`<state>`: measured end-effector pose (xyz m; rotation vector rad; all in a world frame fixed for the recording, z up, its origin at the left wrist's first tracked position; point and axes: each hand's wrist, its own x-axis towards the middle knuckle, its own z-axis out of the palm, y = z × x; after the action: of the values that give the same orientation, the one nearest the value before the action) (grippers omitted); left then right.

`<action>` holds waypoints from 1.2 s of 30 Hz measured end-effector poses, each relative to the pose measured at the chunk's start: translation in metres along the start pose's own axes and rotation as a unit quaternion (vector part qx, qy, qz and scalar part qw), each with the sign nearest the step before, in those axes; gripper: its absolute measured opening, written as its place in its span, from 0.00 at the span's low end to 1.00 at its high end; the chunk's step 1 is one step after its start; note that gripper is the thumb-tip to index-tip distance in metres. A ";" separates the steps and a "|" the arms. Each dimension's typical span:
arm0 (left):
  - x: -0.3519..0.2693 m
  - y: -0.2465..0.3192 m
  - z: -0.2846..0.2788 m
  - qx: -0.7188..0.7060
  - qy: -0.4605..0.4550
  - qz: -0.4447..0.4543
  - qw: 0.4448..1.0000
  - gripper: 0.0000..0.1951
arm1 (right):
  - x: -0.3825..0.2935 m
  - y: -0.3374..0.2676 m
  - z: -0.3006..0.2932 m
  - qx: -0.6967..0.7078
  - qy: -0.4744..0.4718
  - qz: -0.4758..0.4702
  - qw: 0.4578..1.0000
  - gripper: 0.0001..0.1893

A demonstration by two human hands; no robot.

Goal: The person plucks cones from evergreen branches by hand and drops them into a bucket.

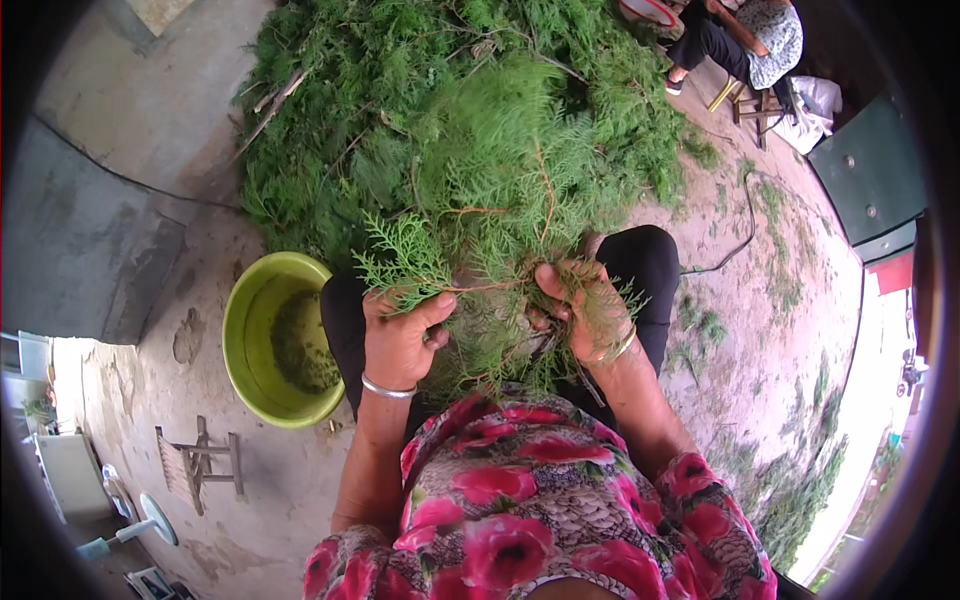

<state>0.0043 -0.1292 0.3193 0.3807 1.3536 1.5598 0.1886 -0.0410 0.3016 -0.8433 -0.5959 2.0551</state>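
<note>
My left hand (pixel 405 334) pinches a small side sprig (pixel 405 255) of scale-leaved conifer, like arborvitae, between thumb and fingers. A thin brown stem joins the sprig to the branch (pixel 544 187) in my right hand (pixel 592 307). The right fingers are closed around that branch, and its leaves partly cover them. More green fronds hang over my lap between the knees. Beyond my hands rises a large heap of cut conifer branches (pixel 360 127). Beside my left knee stands a yellow-green plastic basin (pixel 244 337) with some green bits at its bottom.
A wooden folding stool (pixel 199 461) and a pedestal fan (pixel 154 521) stand at the left. A grey block (pixel 82 240) lies above them. Another person (pixel 750 45) sits at the upper right, near a green cabinet (pixel 874 172). A black cable (pixel 739 247) and leaf scraps lie on the right floor.
</note>
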 end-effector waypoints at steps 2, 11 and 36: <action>0.003 0.002 -0.001 0.073 -0.027 0.055 0.995 0.05 | -0.002 0.002 -0.010 0.026 -0.007 0.010 1.000 0.09; 0.035 0.026 -0.073 -0.097 -0.020 0.074 0.992 0.09 | 0.018 -0.070 -0.025 0.062 0.123 -0.004 0.990 0.03; 0.012 -0.002 -0.025 -0.412 -0.183 -0.099 0.887 0.21 | 0.006 -0.052 0.017 -0.362 0.069 -0.188 0.911 0.11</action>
<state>-0.0191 -0.1339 0.3052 -0.0055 0.3489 1.6299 0.2001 -0.0089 0.3449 -1.1635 -1.3656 1.3975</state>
